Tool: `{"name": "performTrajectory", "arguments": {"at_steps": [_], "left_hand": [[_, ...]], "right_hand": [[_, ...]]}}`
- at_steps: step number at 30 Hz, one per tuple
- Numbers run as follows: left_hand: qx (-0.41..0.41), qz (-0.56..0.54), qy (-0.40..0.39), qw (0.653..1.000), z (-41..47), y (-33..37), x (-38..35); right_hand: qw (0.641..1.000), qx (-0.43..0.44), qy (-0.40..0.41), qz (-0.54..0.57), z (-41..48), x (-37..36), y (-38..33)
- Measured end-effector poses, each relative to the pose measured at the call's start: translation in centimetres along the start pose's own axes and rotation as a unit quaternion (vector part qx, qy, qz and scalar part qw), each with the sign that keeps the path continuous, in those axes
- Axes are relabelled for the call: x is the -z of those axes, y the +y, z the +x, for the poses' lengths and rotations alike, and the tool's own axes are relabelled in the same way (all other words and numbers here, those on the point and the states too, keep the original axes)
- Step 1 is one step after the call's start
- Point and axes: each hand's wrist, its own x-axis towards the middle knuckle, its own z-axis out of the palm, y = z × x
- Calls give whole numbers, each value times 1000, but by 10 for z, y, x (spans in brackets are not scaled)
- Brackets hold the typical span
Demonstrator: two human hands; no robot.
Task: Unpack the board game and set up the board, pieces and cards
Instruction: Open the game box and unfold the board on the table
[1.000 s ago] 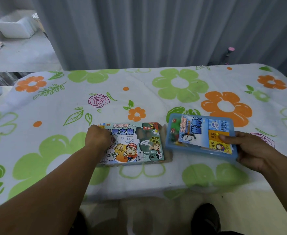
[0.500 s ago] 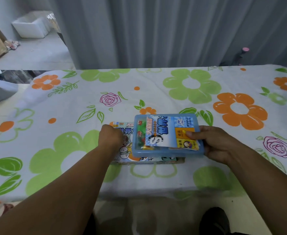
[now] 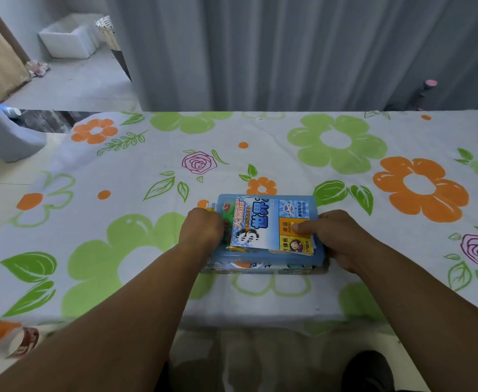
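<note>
Resting on the printed game box near the tabletop's front edge, the blue plastic case is gripped at its left end by the left hand and at its right end by the right hand, whose thumb presses the folded printed sheet inside.

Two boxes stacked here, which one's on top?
The blue plastic case, pinched at its right end by the right hand. The printed cardboard box lies beneath it, only its near edge and far-left corner showing.
</note>
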Motion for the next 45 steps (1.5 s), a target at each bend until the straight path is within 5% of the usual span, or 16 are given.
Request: {"name": "performTrajectory", "arguments": {"at_steps": [2, 12, 20, 35, 45], "left_hand": [[29, -88, -4, 996, -2, -3, 1], [-9, -79, -31, 996, -7, 5, -6], [-27, -124, -66, 990, -32, 49, -58], [-62, -112, -116, 985, -67, 127, -178], [-61, -68, -103, 991, -71, 133, -201]], "right_hand": [[999, -1, 2, -38, 1, -3, 0], [998, 13, 25, -55, -9, 1, -8], [992, 58, 108, -42, -18, 74, -11], [971, 54, 228, -57, 12, 191, 10], [970, 57, 230, -57, 23, 205, 27]]}}
